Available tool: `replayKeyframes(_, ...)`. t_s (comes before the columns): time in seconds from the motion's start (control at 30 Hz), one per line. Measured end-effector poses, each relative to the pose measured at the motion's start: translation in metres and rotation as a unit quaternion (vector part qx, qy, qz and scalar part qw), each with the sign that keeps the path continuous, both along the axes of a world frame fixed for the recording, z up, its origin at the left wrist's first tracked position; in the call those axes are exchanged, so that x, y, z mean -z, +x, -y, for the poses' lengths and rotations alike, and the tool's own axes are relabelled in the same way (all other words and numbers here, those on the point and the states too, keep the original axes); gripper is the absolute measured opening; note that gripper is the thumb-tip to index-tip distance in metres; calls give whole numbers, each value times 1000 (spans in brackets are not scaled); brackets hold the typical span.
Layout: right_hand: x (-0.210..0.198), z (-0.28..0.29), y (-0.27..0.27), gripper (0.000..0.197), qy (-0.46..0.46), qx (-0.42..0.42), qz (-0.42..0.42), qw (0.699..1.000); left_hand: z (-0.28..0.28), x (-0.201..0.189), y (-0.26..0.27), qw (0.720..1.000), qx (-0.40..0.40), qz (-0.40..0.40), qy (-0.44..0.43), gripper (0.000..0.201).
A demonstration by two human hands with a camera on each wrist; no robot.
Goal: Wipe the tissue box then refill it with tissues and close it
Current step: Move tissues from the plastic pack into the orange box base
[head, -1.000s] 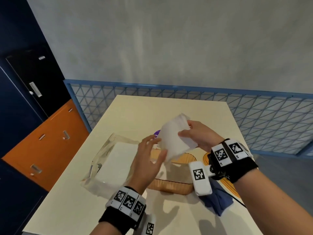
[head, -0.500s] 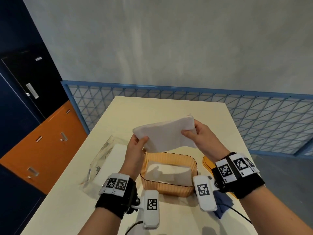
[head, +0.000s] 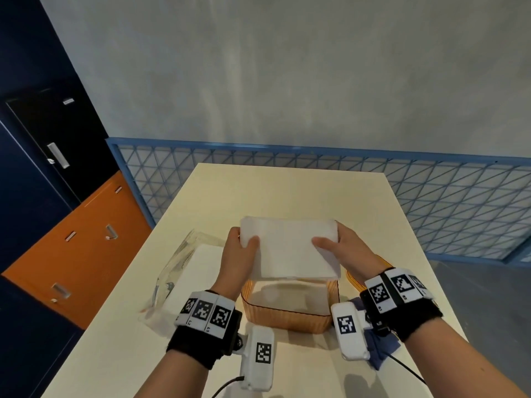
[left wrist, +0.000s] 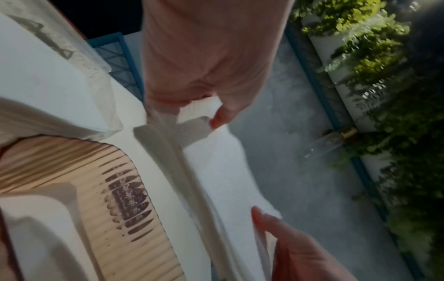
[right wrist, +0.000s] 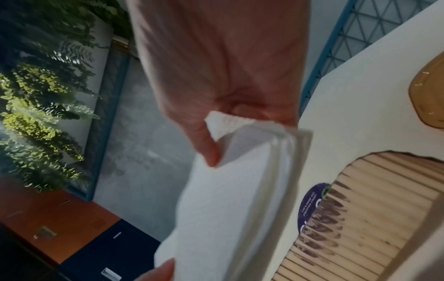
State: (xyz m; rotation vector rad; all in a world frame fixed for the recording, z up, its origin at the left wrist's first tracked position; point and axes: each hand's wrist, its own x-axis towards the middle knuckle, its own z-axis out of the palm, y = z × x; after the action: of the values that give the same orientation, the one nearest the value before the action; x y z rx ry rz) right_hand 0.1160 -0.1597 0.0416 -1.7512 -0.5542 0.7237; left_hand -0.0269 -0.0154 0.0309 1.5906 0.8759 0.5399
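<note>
I hold a flat white stack of tissues level, just above the open amber ribbed tissue box on the table. My left hand grips the stack's left end, thumb on top. At the right end my right hand grips the same way. The wrist views show the stack pinched at both ends, with the box's ribbed wall below. The box's inside shows only its pale bottom. Its amber lid lies on the table to the right, mostly behind my right wrist.
A clear plastic pack of white tissues lies left of the box. A blue cloth sits on the table under my right wrist. A blue mesh railing runs behind the cream table. Orange and dark cabinets stand at left.
The tissue stack went from tilted in my right hand to level in both hands. It has come down closer to the open box.
</note>
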Motion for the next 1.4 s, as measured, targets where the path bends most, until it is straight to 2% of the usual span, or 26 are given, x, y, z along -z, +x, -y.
replayKeyframes(0.13,26,2,1,37,-119,46,27,991,4,12,7,985,27,-145,89,26)
replayKeyframes(0.23,37,1,-5,47,-209,31,88,973,11,25,10,943,60,-270,186,34)
replayKeyframes(0.37,46,-5,-16,45,-280,21,164,946,20,35,15,885,99,-362,275,61)
replayKeyframes(0.43,52,-8,-21,45,-318,4,204,926,25,32,16,862,113,-389,306,63)
replayKeyframes(0.6,62,-13,-28,52,-380,-58,266,884,32,27,12,830,143,-442,307,61)
replayKeyframes(0.7,60,-12,-32,63,-390,-86,310,863,28,42,15,820,154,-428,348,61)
replayKeyframes(0.73,58,-11,-34,63,-392,-95,330,854,27,46,15,809,146,-429,375,60)
replayKeyframes(0.8,53,-7,-39,53,-399,-106,377,829,28,44,15,793,129,-429,413,59)
replayKeyframes(0.87,49,-7,-44,39,-415,-122,404,806,32,43,15,773,136,-417,458,41)
replayKeyframes(0.9,48,-8,-46,35,-423,-141,404,799,36,44,16,777,171,-422,435,30)
replayKeyframes(0.93,50,-10,-46,35,-429,-166,396,795,38,50,20,775,200,-436,412,29)
replayKeyframes(1.0,54,-15,-43,35,-444,-217,368,788,39,59,26,784,253,-430,369,36)
replayKeyframes(1.13,60,-21,-40,33,-485,-292,347,748,34,60,32,751,306,-479,336,39)
replayKeyframes(1.23,64,-23,-38,34,-489,-307,345,740,29,61,34,755,314,-481,316,45)
replayKeyframes(1.3,65,-21,-37,33,-486,-304,356,739,28,64,34,782,306,-459,292,44)
replayKeyframes(1.33,66,-20,-36,33,-473,-290,364,748,26,64,34,810,285,-428,280,42)
replayKeyframes(1.4,68,-15,-34,34,-425,-228,381,789,21,57,29,880,203,-338,264,38)
